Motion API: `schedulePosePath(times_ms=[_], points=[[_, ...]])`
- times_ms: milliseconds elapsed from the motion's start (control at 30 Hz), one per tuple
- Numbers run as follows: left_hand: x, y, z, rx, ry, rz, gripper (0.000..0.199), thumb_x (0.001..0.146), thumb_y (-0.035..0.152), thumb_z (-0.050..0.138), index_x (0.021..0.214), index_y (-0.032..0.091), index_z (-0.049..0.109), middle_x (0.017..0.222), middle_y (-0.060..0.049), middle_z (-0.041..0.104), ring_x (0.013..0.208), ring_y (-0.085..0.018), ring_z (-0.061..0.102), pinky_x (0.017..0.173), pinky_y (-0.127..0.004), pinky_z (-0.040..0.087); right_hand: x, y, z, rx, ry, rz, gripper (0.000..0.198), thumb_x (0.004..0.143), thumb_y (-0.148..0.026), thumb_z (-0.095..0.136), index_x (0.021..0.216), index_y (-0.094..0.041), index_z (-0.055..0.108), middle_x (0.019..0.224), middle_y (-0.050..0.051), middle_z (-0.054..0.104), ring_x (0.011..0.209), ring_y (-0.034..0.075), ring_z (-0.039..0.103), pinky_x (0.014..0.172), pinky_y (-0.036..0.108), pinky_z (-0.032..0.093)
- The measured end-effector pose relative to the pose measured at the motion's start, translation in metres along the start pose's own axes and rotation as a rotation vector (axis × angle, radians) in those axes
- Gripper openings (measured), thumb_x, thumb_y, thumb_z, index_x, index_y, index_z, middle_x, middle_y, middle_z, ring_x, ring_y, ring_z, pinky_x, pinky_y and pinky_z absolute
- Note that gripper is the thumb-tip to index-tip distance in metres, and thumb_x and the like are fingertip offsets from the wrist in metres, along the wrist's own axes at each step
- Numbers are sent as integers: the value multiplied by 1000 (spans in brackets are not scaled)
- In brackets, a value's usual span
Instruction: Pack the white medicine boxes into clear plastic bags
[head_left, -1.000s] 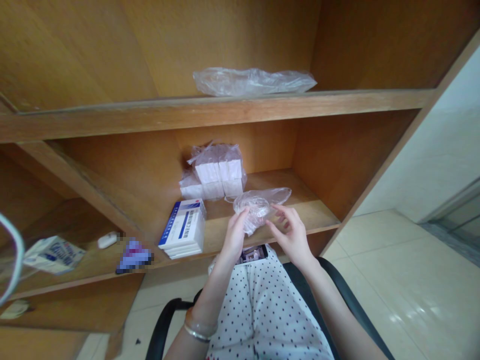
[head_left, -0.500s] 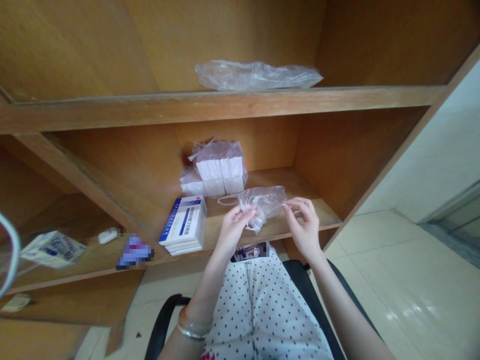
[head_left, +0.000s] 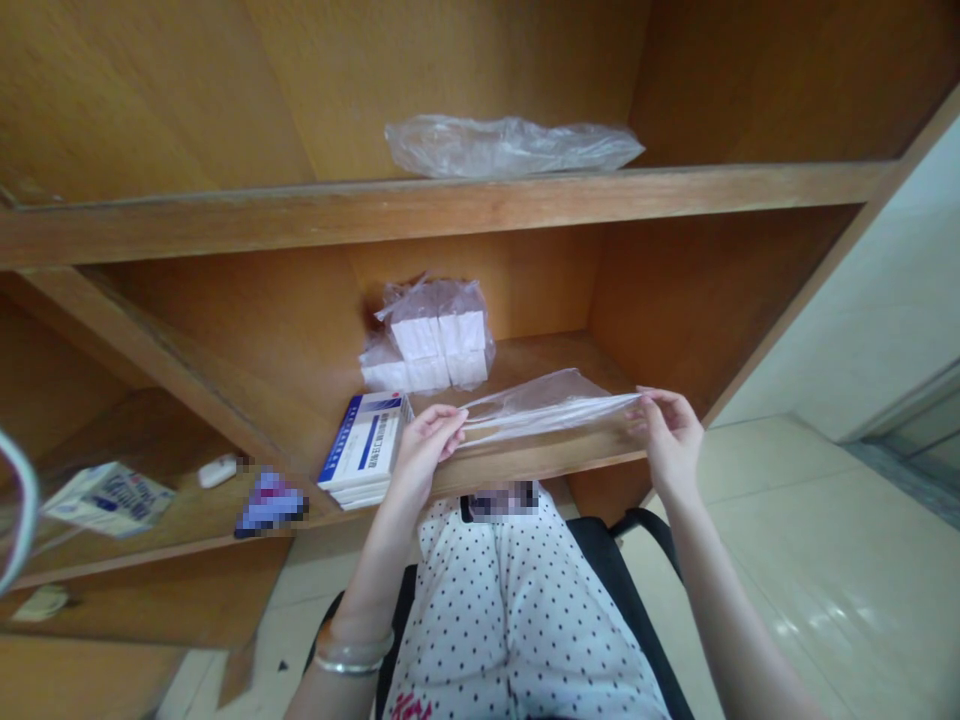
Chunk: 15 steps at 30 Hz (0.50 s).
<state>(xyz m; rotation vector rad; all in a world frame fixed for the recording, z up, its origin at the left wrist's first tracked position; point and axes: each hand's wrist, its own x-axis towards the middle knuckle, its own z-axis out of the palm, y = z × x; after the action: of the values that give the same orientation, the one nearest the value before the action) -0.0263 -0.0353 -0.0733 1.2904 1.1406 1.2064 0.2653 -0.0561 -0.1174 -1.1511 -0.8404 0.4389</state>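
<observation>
A clear plastic bag (head_left: pixel 551 408) is stretched sideways between my two hands, just above the front of the middle shelf. My left hand (head_left: pixel 429 440) pinches its left end, and my right hand (head_left: pixel 670 430) pinches the right end between thumb and fingers. To the left of my left hand lies a stack of white and blue boxes (head_left: pixel 366 445) with printed characters. Behind the bag, several white boxes wrapped in clear plastic (head_left: pixel 439 345) are piled against the back of the shelf.
Another crumpled clear bag (head_left: pixel 514 147) lies on the upper shelf (head_left: pixel 450 212). In the left compartment are a tilted carton (head_left: pixel 109 498), a small white object (head_left: pixel 217 471) and a blurred blue item (head_left: pixel 270 503). A phone-like object (head_left: pixel 499 502) rests on my lap, above a black chair (head_left: pixel 600 555).
My hands have moved apart, the left one leftward and the right one rightward. The plastic bag, bunched up before, is now pulled out long and taut.
</observation>
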Motion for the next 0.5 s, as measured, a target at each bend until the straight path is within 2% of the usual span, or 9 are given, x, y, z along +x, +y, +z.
schedulePosePath(times_ms=[133,200,300,400,500], points=[[7,-9,3,334,67,182,22,80,39,60,80,17,60,72,0,60,66,-11,53,62,-22,40,-4,5,-6,-35,-11,-29,25,80,-39,58,88,-15,56,105,11,62,64,13,57,50,25,46],[10,-13,6,531,50,287,22,83,39,55,79,18,60,76,-1,62,71,-13,55,68,-25,42,-11,5,-10,-111,20,-117,22,82,-36,56,88,-16,56,100,10,63,68,14,58,54,26,46],[13,-17,8,789,-50,406,19,86,34,50,81,19,60,81,-2,63,76,-16,58,73,-28,43,-27,4,-19,-277,30,-329,11,82,-27,55,85,-17,57,96,9,63,80,18,59,60,28,46],[17,-19,9,996,-99,469,17,87,27,47,85,19,62,89,-4,65,85,-18,59,79,-32,44,-43,2,-28,-384,-106,-521,1,79,-19,57,79,-18,58,92,8,62,86,20,59,69,32,46],[24,-27,10,1145,-104,474,23,88,22,43,92,20,65,106,-7,65,99,-21,59,88,-38,44,-61,2,-30,-443,-251,-588,5,77,-15,57,80,-19,58,90,7,62,88,21,58,77,37,46]])
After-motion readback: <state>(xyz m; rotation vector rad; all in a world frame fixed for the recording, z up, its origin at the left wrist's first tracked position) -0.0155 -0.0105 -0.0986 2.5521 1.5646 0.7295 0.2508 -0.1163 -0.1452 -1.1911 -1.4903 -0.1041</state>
